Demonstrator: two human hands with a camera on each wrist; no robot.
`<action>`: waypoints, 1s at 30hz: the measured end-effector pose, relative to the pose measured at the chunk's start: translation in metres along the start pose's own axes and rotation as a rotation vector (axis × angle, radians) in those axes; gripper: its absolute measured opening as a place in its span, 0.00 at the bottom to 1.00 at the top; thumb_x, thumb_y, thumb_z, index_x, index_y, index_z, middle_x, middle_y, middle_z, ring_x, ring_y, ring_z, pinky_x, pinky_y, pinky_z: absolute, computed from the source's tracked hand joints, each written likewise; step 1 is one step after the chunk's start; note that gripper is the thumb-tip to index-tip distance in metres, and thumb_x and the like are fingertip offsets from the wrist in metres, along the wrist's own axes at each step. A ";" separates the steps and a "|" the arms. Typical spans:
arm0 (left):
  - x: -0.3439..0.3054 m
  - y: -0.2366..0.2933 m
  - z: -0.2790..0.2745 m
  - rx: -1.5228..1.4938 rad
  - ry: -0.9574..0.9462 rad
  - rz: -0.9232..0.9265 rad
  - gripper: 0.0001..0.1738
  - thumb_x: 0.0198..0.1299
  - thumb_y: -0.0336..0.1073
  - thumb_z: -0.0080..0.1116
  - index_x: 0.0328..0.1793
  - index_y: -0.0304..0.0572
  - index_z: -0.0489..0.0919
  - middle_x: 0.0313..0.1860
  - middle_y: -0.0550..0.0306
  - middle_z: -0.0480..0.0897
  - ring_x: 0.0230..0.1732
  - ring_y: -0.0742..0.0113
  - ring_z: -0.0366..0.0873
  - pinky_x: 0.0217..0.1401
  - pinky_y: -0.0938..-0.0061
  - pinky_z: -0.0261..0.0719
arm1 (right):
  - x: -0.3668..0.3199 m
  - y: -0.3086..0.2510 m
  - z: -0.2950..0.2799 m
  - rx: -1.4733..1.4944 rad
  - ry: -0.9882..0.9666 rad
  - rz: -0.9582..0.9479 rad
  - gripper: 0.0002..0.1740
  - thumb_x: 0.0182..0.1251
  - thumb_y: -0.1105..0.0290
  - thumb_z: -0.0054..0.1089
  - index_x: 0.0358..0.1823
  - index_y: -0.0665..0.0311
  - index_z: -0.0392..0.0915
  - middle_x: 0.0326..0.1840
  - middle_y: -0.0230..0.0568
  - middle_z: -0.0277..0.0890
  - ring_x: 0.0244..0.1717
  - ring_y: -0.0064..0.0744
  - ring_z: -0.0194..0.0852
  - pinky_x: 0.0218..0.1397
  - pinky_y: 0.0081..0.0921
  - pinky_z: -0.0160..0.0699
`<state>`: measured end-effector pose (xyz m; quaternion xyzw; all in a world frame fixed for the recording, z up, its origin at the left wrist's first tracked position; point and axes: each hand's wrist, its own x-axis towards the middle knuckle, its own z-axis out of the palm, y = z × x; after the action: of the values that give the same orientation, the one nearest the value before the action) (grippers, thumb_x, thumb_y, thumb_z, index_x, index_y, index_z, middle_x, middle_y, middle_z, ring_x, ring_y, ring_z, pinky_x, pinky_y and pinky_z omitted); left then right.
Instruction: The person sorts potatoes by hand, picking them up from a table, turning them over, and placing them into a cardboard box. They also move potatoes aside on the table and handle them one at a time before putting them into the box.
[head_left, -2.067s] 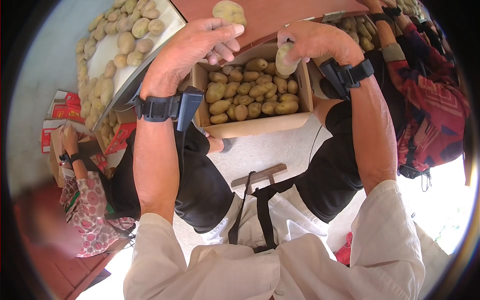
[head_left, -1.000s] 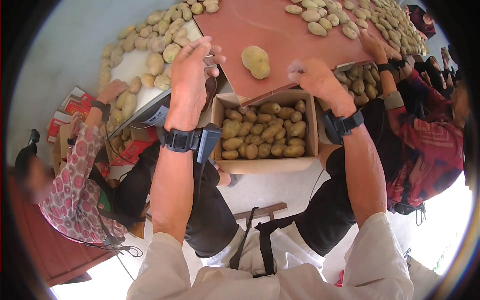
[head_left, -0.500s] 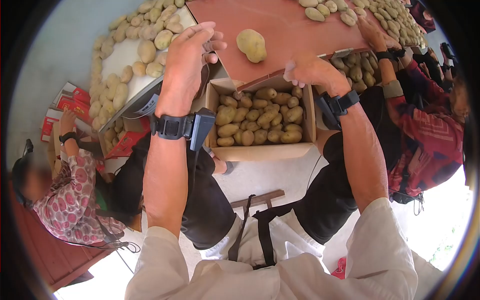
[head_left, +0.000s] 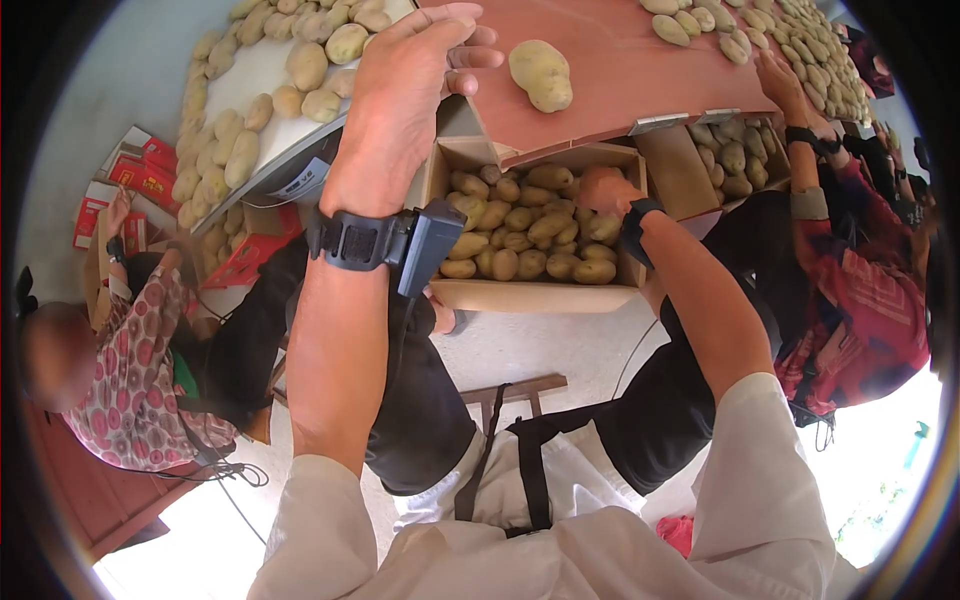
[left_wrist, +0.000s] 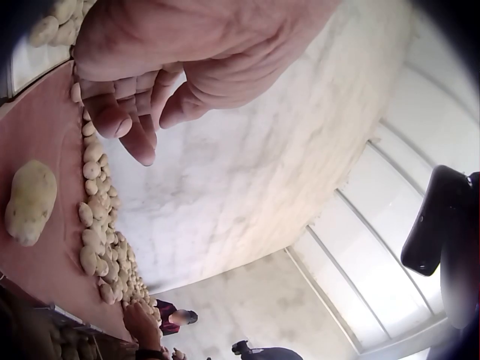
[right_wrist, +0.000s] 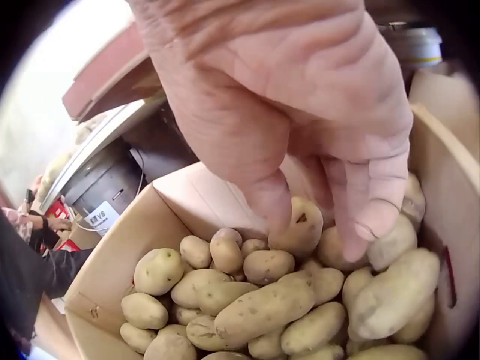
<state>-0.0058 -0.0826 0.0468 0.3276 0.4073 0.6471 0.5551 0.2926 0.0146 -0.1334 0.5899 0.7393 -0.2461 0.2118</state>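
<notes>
R hand (right_wrist: 300,112) inside corrugated cardboard box (head_left: 530,295), thumb & fingers pinching potato (right_wrist: 300,229): smooth, oval, tan w/ dark speck, long axis tilted, upper end toward palm. L hand (head_left: 405,90) above box, fingers loosely bent, holding nothing.

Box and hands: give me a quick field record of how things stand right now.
left hand: empty, fingers relaxed, over the board
lone potato: lying on the board, near the left hand, not touched
right hand: down inside the box
right contact: thumb and fingers on a box potato; grip unclear
box fill: potatoes cover its floor
</notes>
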 end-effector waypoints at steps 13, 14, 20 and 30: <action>-0.019 0.020 0.012 0.056 0.030 0.027 0.17 0.79 0.33 0.51 0.64 0.24 0.75 0.45 0.51 0.81 0.42 0.66 0.80 0.39 0.76 0.75 | 0.094 0.005 0.066 0.506 0.192 0.060 0.30 0.70 0.54 0.65 0.64 0.70 0.78 0.45 0.49 0.88 0.36 0.44 0.90 0.38 0.41 0.89; -0.021 0.023 0.013 0.061 0.041 0.011 0.17 0.79 0.33 0.51 0.64 0.24 0.76 0.45 0.51 0.81 0.42 0.67 0.80 0.38 0.77 0.75 | 0.097 0.000 0.062 0.489 0.186 0.198 0.29 0.70 0.55 0.66 0.64 0.69 0.78 0.45 0.49 0.88 0.35 0.44 0.90 0.39 0.40 0.89; -0.019 0.022 0.006 0.026 0.025 0.030 0.17 0.79 0.34 0.52 0.63 0.25 0.77 0.45 0.52 0.82 0.42 0.68 0.80 0.38 0.78 0.74 | 0.133 0.054 0.097 -0.109 0.232 -0.140 0.25 0.68 0.61 0.64 0.61 0.69 0.79 0.51 0.56 0.88 0.48 0.47 0.90 0.54 0.39 0.88; -0.019 0.025 0.003 0.000 0.046 0.069 0.15 0.78 0.32 0.51 0.61 0.25 0.78 0.44 0.51 0.83 0.41 0.66 0.81 0.38 0.78 0.76 | -0.002 -0.004 0.040 0.236 0.355 -0.023 0.27 0.69 0.61 0.61 0.65 0.68 0.79 0.61 0.66 0.82 0.64 0.65 0.78 0.67 0.46 0.79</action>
<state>-0.0116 -0.1018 0.0713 0.3265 0.4083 0.6730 0.5231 0.2900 -0.0126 -0.1635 0.6363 0.7376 -0.2259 0.0049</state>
